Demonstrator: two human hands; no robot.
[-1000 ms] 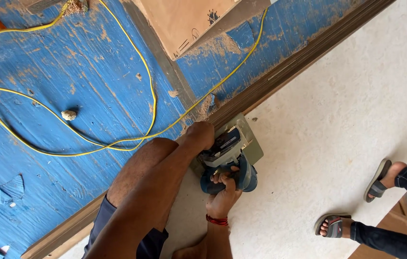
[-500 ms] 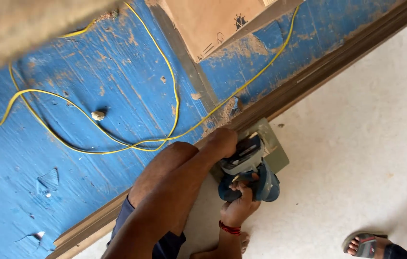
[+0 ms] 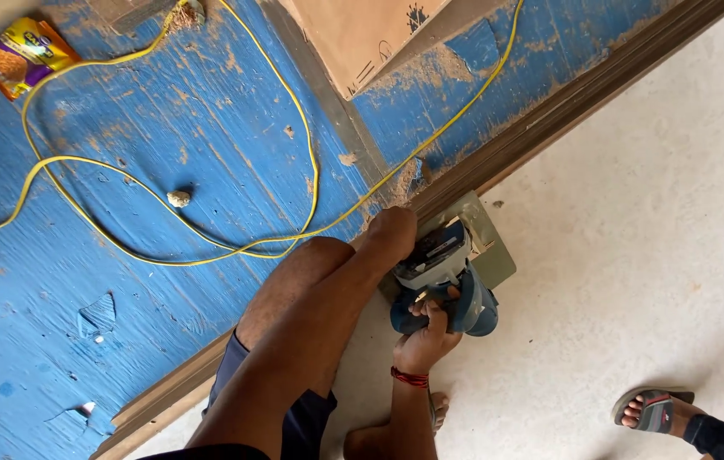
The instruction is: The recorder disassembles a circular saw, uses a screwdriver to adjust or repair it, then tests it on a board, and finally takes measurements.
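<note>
Circular saw [image 3: 451, 277], blue and grey, is sitting on the pale board [image 3: 634, 255], base plate touching the dark wooden strip [image 3: 566, 111] at its 11 o'clock edge. Right hand [image 3: 426, 341] is closing fully around the saw's rear handle. Left hand [image 3: 392, 234] is pressing on the saw's front; its grip cannot be told. Yellow cable [image 3: 166, 247] is looping over the blue floor [image 3: 80, 341] at 9 o'clock. Another person's sandalled foot [image 3: 651, 409] is resting at 4 o'clock.
</note>
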